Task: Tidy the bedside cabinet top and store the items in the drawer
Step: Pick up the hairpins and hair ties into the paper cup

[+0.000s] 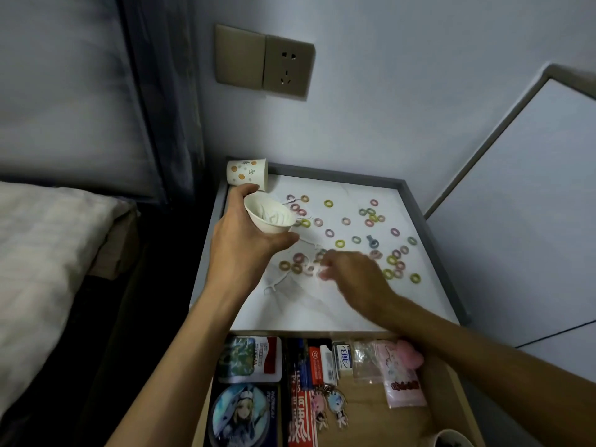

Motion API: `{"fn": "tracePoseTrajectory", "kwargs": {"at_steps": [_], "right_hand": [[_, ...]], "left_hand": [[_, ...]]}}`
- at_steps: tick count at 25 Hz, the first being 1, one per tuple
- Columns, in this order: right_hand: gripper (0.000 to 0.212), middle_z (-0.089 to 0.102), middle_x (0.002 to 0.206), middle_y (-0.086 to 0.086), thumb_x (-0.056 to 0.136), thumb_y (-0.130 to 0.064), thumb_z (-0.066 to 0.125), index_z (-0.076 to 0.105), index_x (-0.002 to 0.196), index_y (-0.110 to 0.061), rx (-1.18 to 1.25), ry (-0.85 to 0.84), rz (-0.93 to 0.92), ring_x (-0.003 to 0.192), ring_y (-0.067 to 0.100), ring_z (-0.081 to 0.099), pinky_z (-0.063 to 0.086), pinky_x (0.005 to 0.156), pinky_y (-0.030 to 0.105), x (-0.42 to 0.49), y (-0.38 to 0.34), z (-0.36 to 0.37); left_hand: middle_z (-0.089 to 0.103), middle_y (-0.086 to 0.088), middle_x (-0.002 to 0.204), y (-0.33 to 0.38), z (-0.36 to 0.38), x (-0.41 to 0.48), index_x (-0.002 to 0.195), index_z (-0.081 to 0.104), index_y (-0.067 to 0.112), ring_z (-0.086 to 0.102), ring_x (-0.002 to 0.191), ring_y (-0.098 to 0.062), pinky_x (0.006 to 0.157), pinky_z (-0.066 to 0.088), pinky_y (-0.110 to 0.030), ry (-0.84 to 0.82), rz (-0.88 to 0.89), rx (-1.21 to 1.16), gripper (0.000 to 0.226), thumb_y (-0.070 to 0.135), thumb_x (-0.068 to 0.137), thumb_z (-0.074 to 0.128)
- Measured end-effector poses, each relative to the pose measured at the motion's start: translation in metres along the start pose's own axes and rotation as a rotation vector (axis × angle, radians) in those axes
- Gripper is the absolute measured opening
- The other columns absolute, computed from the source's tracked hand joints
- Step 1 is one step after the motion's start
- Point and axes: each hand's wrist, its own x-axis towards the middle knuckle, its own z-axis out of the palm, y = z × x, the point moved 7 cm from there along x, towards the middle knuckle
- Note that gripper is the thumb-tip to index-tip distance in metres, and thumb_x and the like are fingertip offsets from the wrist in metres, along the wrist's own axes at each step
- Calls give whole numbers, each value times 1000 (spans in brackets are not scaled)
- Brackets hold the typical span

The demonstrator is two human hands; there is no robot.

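Observation:
Several small coloured hair rings (pixel 339 243) lie scattered over the white marble top of the bedside cabinet (pixel 322 304). My left hand (pixel 245 237) grips a white paper cup (pixel 269 216), tilted with its mouth toward me, above the top's left side. My right hand (pixel 351 272) is blurred, fingers bent down over a cluster of rings near the top's middle; whether it pinches a ring is unclear. A second paper cup (pixel 246 174) with orange dots lies on its side at the back left corner. The drawer (pixel 371 411) below stands open.
The drawer holds card packs (pixel 248 359), a round picture box (pixel 240 414), an eraser (pixel 343 354), keychains (pixel 329 404) and plastic bags (pixel 403 379). Another cup's rim (pixel 451 438) shows at the bottom right. A bed (pixel 42 253) is left; a wall socket (pixel 287 67) hangs above.

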Motion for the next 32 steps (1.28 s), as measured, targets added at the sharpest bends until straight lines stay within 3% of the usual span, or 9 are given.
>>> {"fn": "tracePoseTrajectory", "kwargs": {"at_steps": [2, 5, 11, 15, 18, 21, 24, 29, 32], "right_hand": [[16, 72, 86, 1, 94, -20, 60, 68, 107, -13, 256, 80, 48, 69, 1, 64, 57, 73, 28, 13, 4, -38], [20, 74, 87, -3, 89, -14, 67, 74, 107, -11, 342, 169, -153, 69, -9, 62, 47, 68, 8, 36, -24, -102], [22, 73, 99, -6, 85, -18, 71, 75, 107, -19, 51, -138, -560, 85, -3, 59, 42, 75, 9, 58, -100, -97], [14, 72, 98, -8, 88, -16, 69, 75, 100, -18, 366, 54, -286, 90, 2, 65, 48, 80, 13, 75, -58, -101], [14, 73, 98, 2, 86, -16, 70, 75, 99, -12, 194, 23, -5, 87, 10, 67, 47, 76, 13, 86, 0, -52], [23, 69, 105, 5, 86, -23, 72, 71, 107, -12, 66, -78, 135, 94, 19, 65, 51, 82, 26, 90, 27, 3], [20, 66, 107, 8, 88, -23, 69, 70, 105, -12, -32, -70, 131, 95, 25, 64, 53, 83, 36, 97, 29, 26], [18, 62, 108, 14, 94, -11, 59, 62, 110, -5, -241, -103, 79, 93, 28, 62, 50, 77, 33, 94, 25, 25], [17, 66, 103, 11, 96, -15, 57, 58, 111, -8, -130, -21, 86, 85, 24, 65, 52, 71, 31, 80, 23, 4]], "left_hand": [[56, 15, 107, -1, 0, 0, 130, 45, 28, 55, 100, -12, 83, 51, -31, -7, 4, 31, 84, 20, 60, 91], [59, 7, 116, 0, 6, 0, 133, 44, 27, 56, 103, -18, 85, 51, -35, -31, 15, 90, 90, 22, 57, 91], [62, 6, 110, 5, 16, -1, 135, 41, 30, 62, 99, -20, 82, 54, -43, -60, 22, 87, 93, 20, 57, 91], [60, 9, 109, 4, 5, 1, 132, 46, 27, 60, 101, -17, 83, 53, -41, 3, 21, 73, 88, 19, 57, 91], [58, 13, 109, 1, -3, 2, 130, 47, 28, 58, 102, -14, 84, 52, -35, 33, 15, 56, 85, 20, 58, 92], [58, 13, 110, 1, -6, 2, 131, 46, 27, 57, 101, -11, 83, 51, -31, 41, 17, 56, 86, 21, 59, 92], [60, 9, 115, 1, -5, 3, 133, 46, 26, 57, 103, -12, 84, 50, -29, 42, 22, 66, 87, 21, 59, 91], [60, 7, 118, 1, -4, 4, 134, 45, 25, 57, 104, -14, 84, 50, -27, 40, 20, 59, 88, 21, 60, 92], [58, 9, 116, 3, -4, 4, 135, 44, 25, 57, 103, -13, 83, 49, -26, 35, 24, 51, 88, 21, 60, 91]]}}
